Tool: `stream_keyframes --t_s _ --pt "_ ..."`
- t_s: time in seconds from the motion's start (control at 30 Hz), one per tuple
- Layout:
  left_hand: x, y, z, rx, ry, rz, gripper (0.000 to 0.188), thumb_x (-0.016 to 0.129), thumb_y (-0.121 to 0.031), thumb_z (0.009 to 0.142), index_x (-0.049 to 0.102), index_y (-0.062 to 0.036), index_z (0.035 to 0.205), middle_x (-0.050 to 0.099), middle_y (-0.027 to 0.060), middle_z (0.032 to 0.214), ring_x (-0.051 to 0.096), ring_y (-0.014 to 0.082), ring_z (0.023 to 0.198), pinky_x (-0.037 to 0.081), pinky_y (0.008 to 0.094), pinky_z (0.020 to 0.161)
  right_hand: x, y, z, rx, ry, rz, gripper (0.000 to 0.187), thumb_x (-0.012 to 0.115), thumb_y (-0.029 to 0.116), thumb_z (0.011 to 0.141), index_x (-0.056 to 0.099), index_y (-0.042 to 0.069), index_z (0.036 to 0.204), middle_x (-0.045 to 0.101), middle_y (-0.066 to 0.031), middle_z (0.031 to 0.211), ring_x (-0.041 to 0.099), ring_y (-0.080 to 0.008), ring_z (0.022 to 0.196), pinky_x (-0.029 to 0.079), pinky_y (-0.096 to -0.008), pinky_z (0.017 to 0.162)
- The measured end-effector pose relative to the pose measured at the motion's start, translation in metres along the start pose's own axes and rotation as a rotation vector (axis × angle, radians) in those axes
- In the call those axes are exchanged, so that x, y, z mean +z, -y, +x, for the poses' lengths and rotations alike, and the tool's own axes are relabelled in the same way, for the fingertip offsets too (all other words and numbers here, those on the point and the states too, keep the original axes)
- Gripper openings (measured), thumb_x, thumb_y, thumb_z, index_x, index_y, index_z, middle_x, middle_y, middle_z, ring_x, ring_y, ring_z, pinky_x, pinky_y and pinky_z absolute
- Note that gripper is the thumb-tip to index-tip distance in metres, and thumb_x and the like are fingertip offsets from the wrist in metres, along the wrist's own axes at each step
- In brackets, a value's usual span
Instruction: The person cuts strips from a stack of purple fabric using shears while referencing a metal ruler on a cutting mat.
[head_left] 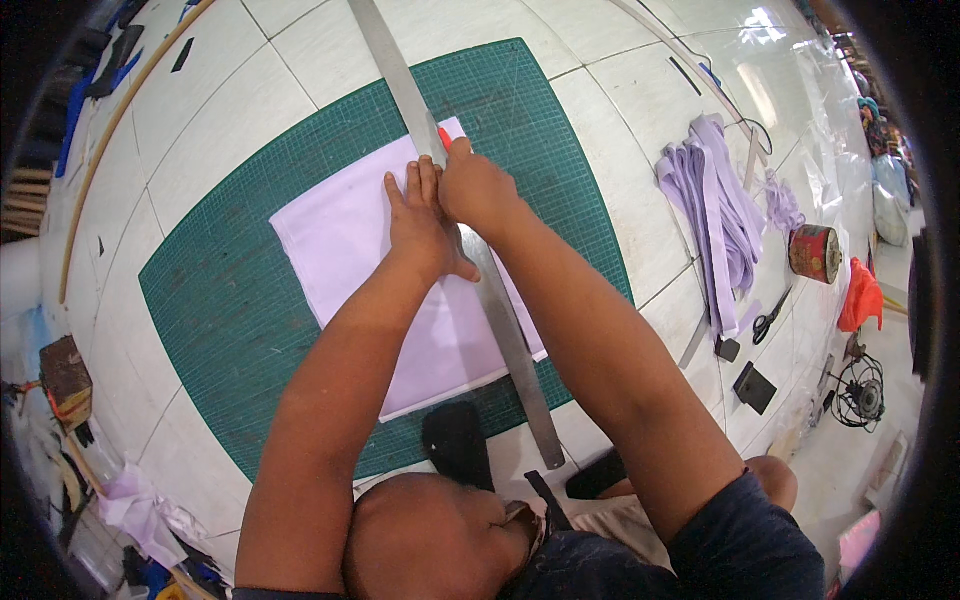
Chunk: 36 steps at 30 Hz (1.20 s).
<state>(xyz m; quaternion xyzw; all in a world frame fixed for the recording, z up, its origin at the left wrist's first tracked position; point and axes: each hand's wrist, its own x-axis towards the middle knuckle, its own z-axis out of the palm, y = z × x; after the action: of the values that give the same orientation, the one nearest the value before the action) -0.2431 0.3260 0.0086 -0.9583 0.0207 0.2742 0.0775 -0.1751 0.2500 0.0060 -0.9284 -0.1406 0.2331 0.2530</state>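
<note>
On the green cutting mat [220, 300] lies a lilac fabric sheet [345, 245], where the left hand [420, 225] presses flat, fingers together, beside a long steel ruler [505, 330], while the right hand [475, 185] grips a red-tipped cutter [444, 137] against the ruler's edge.

- Two hands, the left hand [420, 225] and the right hand [478, 188], side by side.
- One long metal ruler [505, 330] under them.
- One lilac fabric sheet [340, 235] beneath the hands.
- One green cutting mat [215, 300] below that.
- One pair of scissors [768, 322] well right of the hands.
- One red tin [815, 253] farther right.
</note>
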Motion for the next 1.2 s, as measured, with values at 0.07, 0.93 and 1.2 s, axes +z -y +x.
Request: stream_keyframes --t_s 0.07,0.93,1.2 --pt "-0.002 -0.001 0.001 0.019 -0.013 -0.012 0.147 0.079 -0.079 0.049 0.018 0.0 0.158 0.014 0.0231 0.164 0.009 0.0402 0.153 0.013 0.0651 0.117 -0.007 -0.001 0.005 0.007 0.021 -0.014 0.032 0.053 0.028 0.098 0.048 -0.001 0.11 0.069 -0.0286 0.101 0.069 -0.0437 0.097 0.054 -0.0527 0.085" --pt "0.009 0.008 -0.002 0.022 -0.053 -0.044 0.146 0.08 -0.08 0.047 0.024 0.0001 0.156 0.02 0.0221 0.162 0.01 0.0412 0.152 0.015 0.0647 0.116 0.003 0.006 -0.002 0.046 0.026 -0.025 0.04 0.049 0.034 0.1 0.047 -0.003 0.113 0.068 -0.03 0.104 0.067 -0.0452 0.102 0.052 -0.0528 0.089" --pt "0.004 0.002 0.001 -0.02 -0.01 0.011 0.15 0.079 -0.08 0.048 0.018 0.0034 0.156 0.016 0.0238 0.163 0.013 0.04 0.152 0.014 0.0634 0.117 0.0 -0.024 -0.028 0.013 0.153 -0.038 0.026 0.049 0.02 0.096 0.046 -0.001 0.112 0.066 -0.0324 0.106 0.065 -0.0494 0.099 0.05 -0.0565 0.087"
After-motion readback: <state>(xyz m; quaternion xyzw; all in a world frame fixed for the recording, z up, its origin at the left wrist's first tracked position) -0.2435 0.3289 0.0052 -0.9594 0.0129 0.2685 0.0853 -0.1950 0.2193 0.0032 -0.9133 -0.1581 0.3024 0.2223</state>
